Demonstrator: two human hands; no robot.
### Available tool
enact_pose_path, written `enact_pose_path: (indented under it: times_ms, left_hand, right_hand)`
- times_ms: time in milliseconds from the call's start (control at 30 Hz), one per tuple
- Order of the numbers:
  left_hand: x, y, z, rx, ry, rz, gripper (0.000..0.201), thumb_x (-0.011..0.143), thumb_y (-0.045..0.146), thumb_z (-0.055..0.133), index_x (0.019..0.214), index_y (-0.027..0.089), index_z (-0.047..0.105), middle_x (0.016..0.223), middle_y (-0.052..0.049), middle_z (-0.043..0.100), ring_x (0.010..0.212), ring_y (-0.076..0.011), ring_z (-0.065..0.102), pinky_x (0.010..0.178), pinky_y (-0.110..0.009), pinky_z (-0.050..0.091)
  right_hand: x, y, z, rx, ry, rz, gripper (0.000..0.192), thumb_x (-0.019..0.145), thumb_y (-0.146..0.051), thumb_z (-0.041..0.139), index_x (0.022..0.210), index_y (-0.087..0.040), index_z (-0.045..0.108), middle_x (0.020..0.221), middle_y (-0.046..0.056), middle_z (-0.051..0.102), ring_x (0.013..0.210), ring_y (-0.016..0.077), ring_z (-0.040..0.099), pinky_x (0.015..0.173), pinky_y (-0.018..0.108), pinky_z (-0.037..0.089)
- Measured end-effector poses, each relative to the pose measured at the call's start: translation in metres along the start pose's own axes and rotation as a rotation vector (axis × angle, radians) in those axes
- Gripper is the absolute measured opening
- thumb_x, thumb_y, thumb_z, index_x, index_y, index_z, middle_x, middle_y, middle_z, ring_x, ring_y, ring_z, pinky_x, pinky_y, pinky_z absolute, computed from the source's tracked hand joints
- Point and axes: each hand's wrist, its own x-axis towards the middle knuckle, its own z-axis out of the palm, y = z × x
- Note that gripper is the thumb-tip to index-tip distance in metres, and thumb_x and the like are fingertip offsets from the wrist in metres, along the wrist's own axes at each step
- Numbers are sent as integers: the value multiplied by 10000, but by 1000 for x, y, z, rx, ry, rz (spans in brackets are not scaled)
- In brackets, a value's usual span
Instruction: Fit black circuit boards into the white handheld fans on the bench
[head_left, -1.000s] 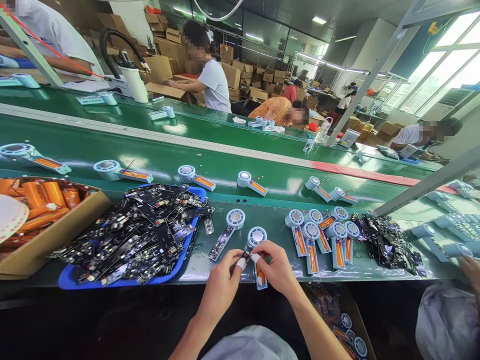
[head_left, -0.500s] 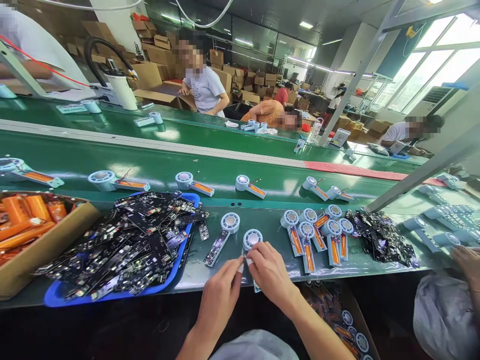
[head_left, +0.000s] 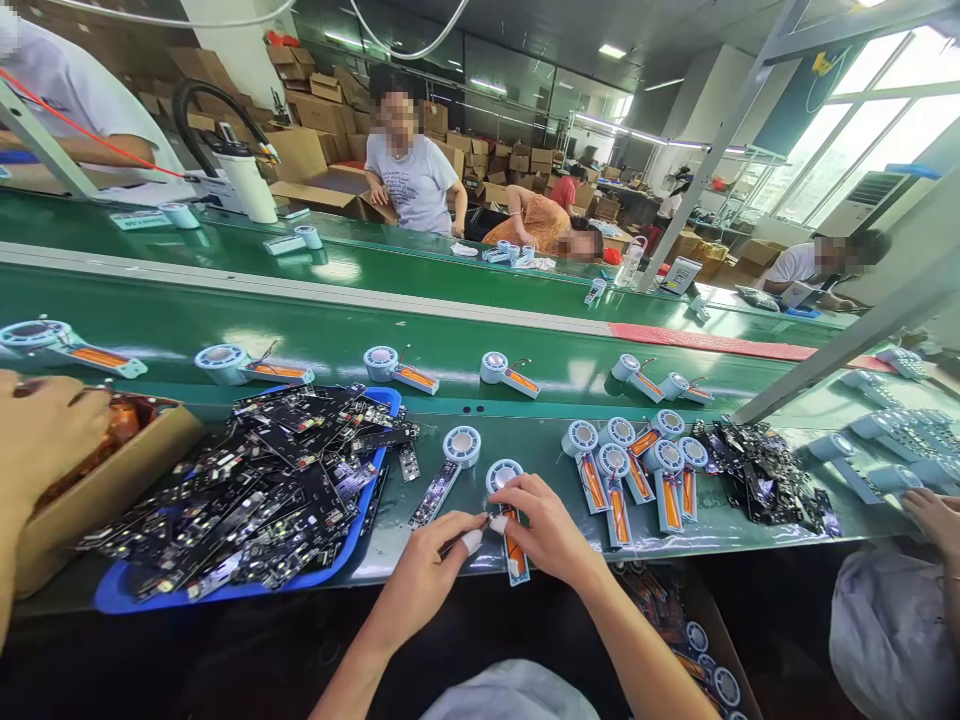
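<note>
Both hands, left (head_left: 420, 575) and right (head_left: 544, 530), pinch a half-built fan (head_left: 508, 510); finished ones (head_left: 637, 470) lie right, boards (head_left: 247, 490) wait left.

Head-worn camera, looking forward and down, close over green workbench (head_left: 420, 560)

Green workbench (head_left: 540, 455), blue tray (head_left: 120, 595) of circuit boards, cardboard box (head_left: 97, 490), clustered fan housings (head_left: 637, 465)
</note>
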Motion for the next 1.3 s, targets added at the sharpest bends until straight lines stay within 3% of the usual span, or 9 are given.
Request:
enact_pose_path:
  times_ms: [300, 433, 567, 667, 800, 933, 1033, 1167, 1300]
  left_hand:
    - [3, -2, 4, -78, 11, -22, 259, 891, 307, 539, 988, 233, 768, 1005, -68, 772, 951, -231, 715, 872, -344, 567]
    - [-12, -1, 22, -108, 153, -149, 326, 913, 399, 510, 1075, 217, 726, 1104, -94, 753, 1034, -268, 695, 938, -418, 552]
    - [-35, 5, 44, -252, 144, -271, 492, 993, 485, 333, 1275, 224, 639, 1313, -105, 677, 1241, -264, 610, 1074, -457, 471]
    - [-36, 4, 51, -274, 151, -329, 507, 984, 497, 325, 1237, 204, 651, 1261, -118, 699, 1160, -258, 653, 1037, -438, 492]
    - [-10, 2, 52, -129, 95, -341, 394, 856, 427, 507, 1116, 178, 668, 904, -89, 760, 753, -247, 693, 752, -387, 547]
    - [16, 5, 54, -88, 7, -335, 196, 720, 290, 597, 856, 195, 702, 708, -42, 717, 698, -243, 655, 722, -364, 500]
    - [25, 8, 55, -205, -23, -343, 147, 702, 295, 597, 782, 196, 670, 738, -58, 734, 766, -258, 680, 747, -375, 517]
    - [22, 15, 60, -419, -59, -376, 305, 772, 406, 554, 962, 174, 606, 838, -75, 753, 830, -243, 727, 789, -376, 555]
    - [13, 22, 69, -823, -2, -488, 399, 788, 485, 629, 1034, 188, 529, 873, -70, 748, 792, -227, 735, 738, -365, 567]
  right_hand:
    - [0, -3, 2, 23, 102, 26, 232, 834, -77, 667, 989, -233, 741, 1047, 62, 637, 966, 219, 566, 855, 360, 482]
    - [-17, -15, 11, 163, 258, 289, 277, 810, -149, 681, 1078, -211, 653, 864, 25, 631, 779, 190, 567, 721, 318, 470]
    - [-41, -25, 28, 581, 174, 526, 405, 821, -256, 686, 1194, -225, 531, 743, -38, 611, 577, 129, 517, 546, 243, 385]
    - [-50, -22, 32, 848, 207, 504, 469, 847, -325, 672, 1258, -244, 461, 862, -2, 655, 707, 154, 608, 643, 268, 453]
    - [-50, -13, 24, 991, 207, 401, 459, 880, -344, 659, 1272, -246, 440, 907, 21, 678, 853, 181, 656, 815, 333, 479]
    - [-43, -12, 17, 1044, 139, 311, 512, 862, -415, 676, 1281, -247, 435, 785, -11, 643, 726, 165, 615, 695, 304, 456]
    - [-41, -12, 16, 1050, 118, 265, 546, 846, -452, 686, 1292, -243, 448, 753, -14, 629, 678, 157, 580, 665, 297, 443]
    - [-46, -3, 11, 1108, 144, 266, 608, 807, -440, 704, 1322, -240, 450, 738, -10, 634, 634, 159, 562, 629, 298, 451]
    - [-49, 9, 1, 1158, 269, 298, 601, 748, -386, 700, 1291, -232, 492, 681, -14, 628, 614, 176, 571, 588, 290, 444]
